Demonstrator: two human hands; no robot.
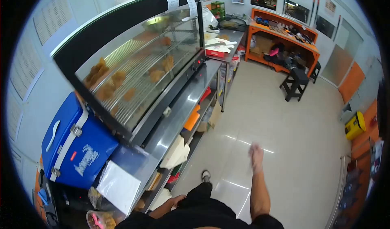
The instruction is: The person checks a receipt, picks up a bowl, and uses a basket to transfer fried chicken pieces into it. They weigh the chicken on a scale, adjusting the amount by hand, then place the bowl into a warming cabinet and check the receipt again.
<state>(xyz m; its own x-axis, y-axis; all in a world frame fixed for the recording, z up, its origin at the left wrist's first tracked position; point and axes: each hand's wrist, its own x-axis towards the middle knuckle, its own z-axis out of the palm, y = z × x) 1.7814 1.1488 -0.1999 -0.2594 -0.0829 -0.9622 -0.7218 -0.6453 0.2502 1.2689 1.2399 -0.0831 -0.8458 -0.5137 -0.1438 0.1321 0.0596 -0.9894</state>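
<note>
My right hand [256, 158] hangs out in front over the tiled floor, blurred by motion, and touches nothing that I can see. My left hand [178, 200] is low beside my dark clothing, near the shelves under the steel counter; its fingers are partly hidden. To the left, a glass display warmer [138, 72] holds several pieces of fried food on wire racks. A blue cooler box [91, 147] with white straps stands at the near end, and white paper sheets [118, 186] lie beside it.
An orange workbench [284, 38] with tools stands at the back, a black stool [295, 83] before it. On the right is a yellow container [355, 126]. The steel counter [178, 107] edge runs along my left, with trays and boxes below.
</note>
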